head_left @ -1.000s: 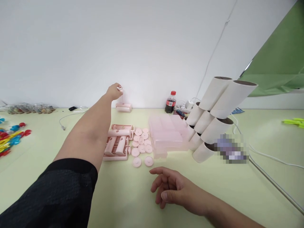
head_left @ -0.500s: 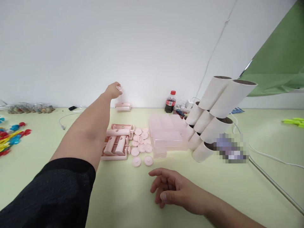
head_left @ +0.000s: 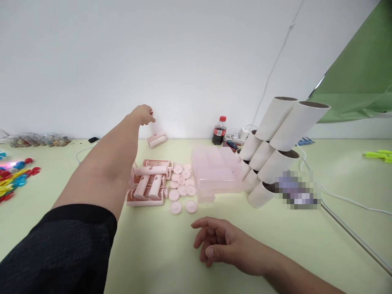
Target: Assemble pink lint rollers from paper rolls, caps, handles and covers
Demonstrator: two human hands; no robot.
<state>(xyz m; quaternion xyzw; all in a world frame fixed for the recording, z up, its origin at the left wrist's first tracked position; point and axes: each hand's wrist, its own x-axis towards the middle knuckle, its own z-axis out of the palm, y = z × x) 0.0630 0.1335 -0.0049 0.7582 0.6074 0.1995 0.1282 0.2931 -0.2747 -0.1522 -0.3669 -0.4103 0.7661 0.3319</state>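
Observation:
At the back, by the wall, my left hand (head_left: 143,114) is closed around the upper end of a pink lint roller (head_left: 157,140). Its roller head is low and slightly tilted near the tabletop; the fingers partly hide the handle's end. My right hand (head_left: 219,243) hovers over the front of the table, fingers apart and loosely bent, holding nothing. Ahead of it lie several round pink caps (head_left: 183,190). Left of these is a pile of pink roller frames and handle parts (head_left: 150,185), partly covered by my left forearm. Translucent pink covers (head_left: 216,173) sit to the right.
White paper rolls (head_left: 283,128) are stacked at the right, beside a blurred item (head_left: 297,190) and a white cable (head_left: 352,200). Behind stand a cola bottle (head_left: 219,131) and charger (head_left: 244,132). Colourful plastic pieces (head_left: 18,175) and bagged items (head_left: 39,139) lie at left.
My left hand has moved slightly left, and the lint roller's head has turned from level to tilted. The right hand stays where it was.

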